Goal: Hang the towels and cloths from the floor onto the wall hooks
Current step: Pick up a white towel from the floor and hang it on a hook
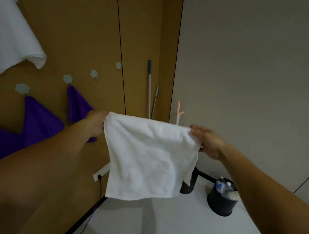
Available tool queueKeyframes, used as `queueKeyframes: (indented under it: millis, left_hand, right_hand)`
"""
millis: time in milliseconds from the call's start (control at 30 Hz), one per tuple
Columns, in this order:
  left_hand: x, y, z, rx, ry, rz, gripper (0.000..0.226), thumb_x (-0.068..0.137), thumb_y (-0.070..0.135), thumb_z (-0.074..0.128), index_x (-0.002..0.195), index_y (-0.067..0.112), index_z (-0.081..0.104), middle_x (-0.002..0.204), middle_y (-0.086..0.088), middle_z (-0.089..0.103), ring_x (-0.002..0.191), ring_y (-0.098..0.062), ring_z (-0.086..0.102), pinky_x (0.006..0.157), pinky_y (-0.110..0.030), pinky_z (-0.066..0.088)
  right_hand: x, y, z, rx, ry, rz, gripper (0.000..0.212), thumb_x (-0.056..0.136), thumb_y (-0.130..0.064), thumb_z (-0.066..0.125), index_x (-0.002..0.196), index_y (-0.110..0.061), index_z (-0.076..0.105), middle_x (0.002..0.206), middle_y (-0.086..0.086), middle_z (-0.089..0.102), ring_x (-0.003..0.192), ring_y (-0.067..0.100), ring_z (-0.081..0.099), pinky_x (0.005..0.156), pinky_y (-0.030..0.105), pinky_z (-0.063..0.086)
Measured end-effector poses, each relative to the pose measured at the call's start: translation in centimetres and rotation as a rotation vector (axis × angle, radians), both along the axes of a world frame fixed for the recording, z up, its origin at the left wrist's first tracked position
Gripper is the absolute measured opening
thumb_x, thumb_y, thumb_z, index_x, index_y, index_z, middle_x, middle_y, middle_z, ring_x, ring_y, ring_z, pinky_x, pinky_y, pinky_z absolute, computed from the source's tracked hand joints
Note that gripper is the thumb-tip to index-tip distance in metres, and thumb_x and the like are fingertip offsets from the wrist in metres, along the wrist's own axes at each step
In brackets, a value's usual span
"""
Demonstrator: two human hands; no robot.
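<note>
Left hand: the left hand (96, 124) grips the upper left corner of the white towel (148, 157); its fingertips are hidden behind the fabric.
Right hand: the right hand (207, 141) pinches the upper right corner, fingers lying fairly straight over the edge and the fabric bunched beneath them.
White towel: held in the air between the two hands, spread nearly flat, its lower edge hanging free above the floor (173, 220).
Hooks: four pale hexagonal hooks run in a rising line on the brown panel wall (79, 35). The two higher ones, the nearer hook (94, 73) and the farther hook (118, 65), are bare.
Purple cloths: one purple cloth (42, 120) and a second purple cloth (77, 105) each hang by a corner from the two lower hooks.
Large white cloth: a large white cloth (14, 33) hangs at the upper left.
Corner: two mop handles (149, 85) lean there.
Bin: a black bin (220, 201) stands on the floor and holds plastic bottles (220, 185).
Writing: one bottle has a blue label, too blurred to read.
Socket: a white socket strip (101, 172) sits low on the wall, with a black cable plugged in.
</note>
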State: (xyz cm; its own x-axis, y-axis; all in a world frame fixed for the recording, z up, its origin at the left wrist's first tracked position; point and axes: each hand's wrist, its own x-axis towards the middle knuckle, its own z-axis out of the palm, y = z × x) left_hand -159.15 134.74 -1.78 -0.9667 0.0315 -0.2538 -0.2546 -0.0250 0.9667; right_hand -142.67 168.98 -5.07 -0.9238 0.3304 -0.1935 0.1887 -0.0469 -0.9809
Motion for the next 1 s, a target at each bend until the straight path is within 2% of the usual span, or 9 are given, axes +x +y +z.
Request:
queueKeyframes:
  millis: [67,133,267,400,600,700,867,933,1000]
  left_hand:
    - [0.1,0.0,-0.3,-0.014,-0.026,-0.011,0.034,0.096,0.015,0.051,0.126,-0.001,0.054,0.098,-0.011,0.061,0.079,-0.022,0.058,0.071,-0.036,0.050]
    - [0.1,0.0,-0.8,-0.021,-0.036,0.000,0.034,0.098,0.015,0.049,0.128,-0.001,0.054,0.108,-0.012,0.060,0.080,-0.022,0.058,0.078,-0.037,0.049]
    - [-0.2,0.2,-0.8,0.003,-0.008,0.068,0.035,0.098,0.015,0.050,0.129,0.000,0.053,0.123,-0.015,0.059,0.097,-0.026,0.060,0.089,-0.039,0.050]
    - [-0.1,0.4,-0.5,0.025,-0.018,0.056,0.032,0.097,0.014,0.051,0.126,-0.001,0.054,0.122,-0.015,0.059,0.095,-0.027,0.060,0.075,-0.038,0.051]
    - [-0.5,0.1,-1.0,-0.014,-0.018,0.120,0.028,0.093,0.011,0.056,0.118,0.000,0.059,0.110,-0.014,0.063,0.086,-0.026,0.062,0.064,-0.038,0.051]
    - [-0.8,0.1,-1.0,-0.077,0.000,0.231,0.030,0.091,0.011,0.057,0.119,0.000,0.058,0.112,-0.014,0.060,0.089,-0.028,0.058,0.073,-0.038,0.050]
    - [-0.3,0.5,-1.5,-0.027,-0.060,0.327,0.008,0.095,0.008,0.048,0.090,0.003,0.053,0.089,-0.007,0.054,0.066,-0.019,0.050,0.061,-0.029,0.046]
    - [-0.2,0.5,-1.5,-0.052,-0.033,0.318,0.009,0.095,0.010,0.050,0.099,0.004,0.055,0.082,-0.005,0.050,0.063,-0.017,0.046,0.069,-0.031,0.048]
    - [-0.3,0.1,-1.5,-0.064,-0.010,0.301,0.029,0.092,0.011,0.054,0.120,0.002,0.055,0.082,-0.005,0.052,0.067,-0.019,0.051,0.078,-0.036,0.049]
  right_hand:
    - [0.1,-0.2,-0.7,0.078,-0.048,0.030,0.029,0.094,-0.015,0.058,0.118,-0.029,0.059,0.115,0.007,0.063,0.100,0.028,0.062,0.071,0.035,0.051]
    - [-0.3,0.3,-0.2,0.044,-0.001,-0.034,0.030,0.094,-0.011,0.056,0.120,-0.025,0.059,0.117,0.008,0.062,0.099,0.027,0.061,0.068,0.033,0.050]
    - [-0.9,1.6,1.0,-0.231,0.234,-0.147,0.048,0.092,-0.018,0.063,0.138,-0.022,0.047,0.118,0.002,0.059,0.101,0.020,0.061,0.067,0.029,0.051]
    - [-0.2,-0.3,-2.4,0.069,0.010,-0.011,0.063,0.088,-0.017,0.069,0.142,-0.031,0.041,0.121,0.004,0.059,0.099,0.023,0.063,0.069,0.034,0.054]
    - [-1.0,0.9,-0.1,0.119,0.075,-0.212,0.024,0.088,-0.015,0.068,0.110,-0.024,0.065,0.101,0.005,0.067,0.082,0.020,0.063,0.064,0.029,0.050]
    - [-0.8,0.7,-0.4,0.306,-0.020,-0.173,0.007,0.086,-0.021,0.071,0.092,-0.020,0.069,0.092,0.002,0.067,0.073,0.015,0.059,0.056,0.023,0.043]
    - [-0.4,0.3,0.0,0.244,-0.020,-0.165,0.014,0.088,-0.026,0.069,0.094,-0.013,0.066,0.097,0.008,0.066,0.080,0.020,0.060,0.061,0.028,0.046]
    - [-0.1,0.1,0.4,0.182,-0.015,-0.068,0.025,0.085,-0.026,0.073,0.105,-0.015,0.063,0.103,0.006,0.064,0.088,0.021,0.061,0.063,0.027,0.046]
    - [0.1,0.2,0.6,0.144,-0.038,0.015,0.041,0.080,-0.018,0.076,0.117,-0.018,0.058,0.111,0.006,0.061,0.096,0.024,0.060,0.065,0.027,0.048]
